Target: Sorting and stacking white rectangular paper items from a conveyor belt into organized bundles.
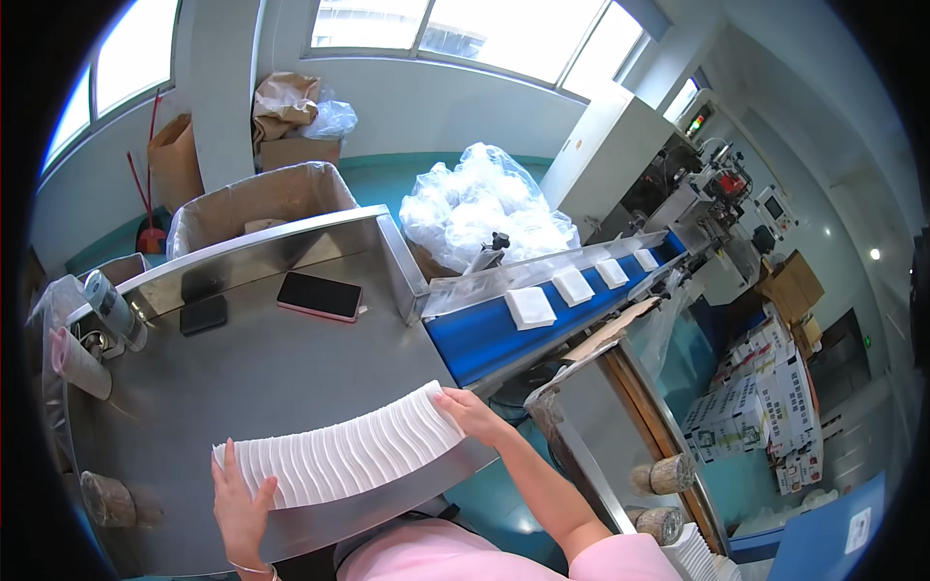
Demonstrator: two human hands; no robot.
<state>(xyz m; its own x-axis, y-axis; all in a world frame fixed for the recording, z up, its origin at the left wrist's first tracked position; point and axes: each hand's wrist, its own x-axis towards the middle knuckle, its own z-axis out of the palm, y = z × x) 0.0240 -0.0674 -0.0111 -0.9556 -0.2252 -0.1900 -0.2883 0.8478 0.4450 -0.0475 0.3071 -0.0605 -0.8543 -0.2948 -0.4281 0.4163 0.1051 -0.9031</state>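
- A steel table [291,378] fills the middle of the head view, with a raised rim at its far side and a curved front edge near the person.
- A blue conveyor belt [484,339] runs from the table's right corner up toward a packing machine [717,203]; four white pads, the nearest pad [530,307] close to the table, ride on it in a row, well apart from one another.
- A long stack of white folded sheets [354,451] lies on its side along the table's front edge, fanned in a slight arc, its right end higher in the picture than its left.
- The right hand [472,413] reaches across from the lower right on a nearly straight forearm in a pink sleeve; its palm and fingers press flat on the right end of the stack, pushing rather than gripping.
- The left hand [240,496] stands upright with fingers spread, flat against the left end of the stack, so the sheets are squeezed between the two open palms.
- A phone in a pink case [320,295] and a dark wallet-like object [203,314] lie toward the table's back, well apart from the stack.
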